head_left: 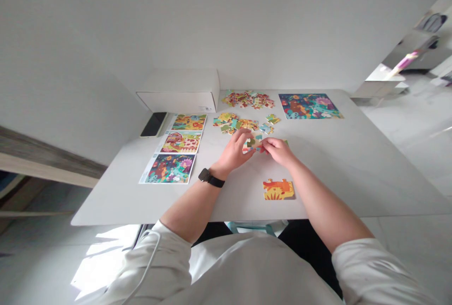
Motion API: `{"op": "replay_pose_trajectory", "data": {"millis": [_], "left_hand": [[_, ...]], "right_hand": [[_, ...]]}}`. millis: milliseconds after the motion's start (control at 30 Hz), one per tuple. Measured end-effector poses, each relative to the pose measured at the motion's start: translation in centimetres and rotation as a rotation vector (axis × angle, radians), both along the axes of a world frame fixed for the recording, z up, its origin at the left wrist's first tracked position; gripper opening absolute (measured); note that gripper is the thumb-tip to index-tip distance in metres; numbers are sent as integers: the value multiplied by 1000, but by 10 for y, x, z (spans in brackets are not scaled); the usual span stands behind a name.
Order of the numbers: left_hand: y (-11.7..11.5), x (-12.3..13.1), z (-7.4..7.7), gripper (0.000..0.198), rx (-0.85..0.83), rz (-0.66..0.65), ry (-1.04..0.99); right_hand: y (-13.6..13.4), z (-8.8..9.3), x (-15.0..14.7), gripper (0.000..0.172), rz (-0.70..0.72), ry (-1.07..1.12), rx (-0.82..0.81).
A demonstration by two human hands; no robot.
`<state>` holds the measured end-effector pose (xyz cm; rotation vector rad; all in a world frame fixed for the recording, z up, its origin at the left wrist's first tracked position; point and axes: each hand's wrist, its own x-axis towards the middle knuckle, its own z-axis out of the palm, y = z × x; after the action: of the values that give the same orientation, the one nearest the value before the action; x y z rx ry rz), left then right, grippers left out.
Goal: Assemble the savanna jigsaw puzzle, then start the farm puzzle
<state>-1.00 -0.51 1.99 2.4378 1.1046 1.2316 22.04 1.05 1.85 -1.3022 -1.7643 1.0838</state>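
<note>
While the person sat close to the counter [226, 204], both bare hands met over a small cluster of jigsaw pieces [251, 143] near its middle. From where I stood, the left hand [236, 150] arched around the cluster's left side, thumb and fingers apart with pieces showing in the gap; I couldn't tell whether it gripped them or merely rested there. The right hand [278, 149] had its fingertips drawn narrow at the cluster's right edge, and whether a piece was pinched between them was hidden from me.

Handling the cluster well, I judged, called for a light left hand bracing it flat, so that joined edges would not buckle, while the right lined up tab and socket and pressed straight down. Forcing a poor match could bend the card; checking colours across the seam first looked wiser.

Just beyond lay two loose pieces [267, 128], beside a nearer pile [236, 124], with a larger reddish pile [249, 100] further back. An orange and yellow joined block [278, 190] lay nearer the person, close to the right forearm, where a careless sleeve or arm might nudge it. Three printed pictures [172, 168] on the left made handy references, as did a darker picture sheet [310, 106] at far right.
</note>
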Motion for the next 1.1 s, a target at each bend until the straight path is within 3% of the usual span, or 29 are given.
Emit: {"op": "replay_pose_trajectory", "data": {"millis": [267,400,567,633,900,1100], "left_hand": [[-3,2,5,43,-10,-92,33],[-3,-16,14,43,-5,-3,48],[-2,-50,31,45,-45,218,57],[-1,-58,32,43,-67,232,83],[7,-63,6,31,-196,87,290],[8,-62,3,29,-237,92,353]], "right_hand": [[0,1,1,48,-55,-124,104],[2,-6,6,40,-60,-136,164],[3,-6,18,35,-90,-252,270],[3,-5,21,32,-100,-281,274],[3,-7,21,26,-69,-301,291],[6,-11,21,22,-15,-324,375]]}}
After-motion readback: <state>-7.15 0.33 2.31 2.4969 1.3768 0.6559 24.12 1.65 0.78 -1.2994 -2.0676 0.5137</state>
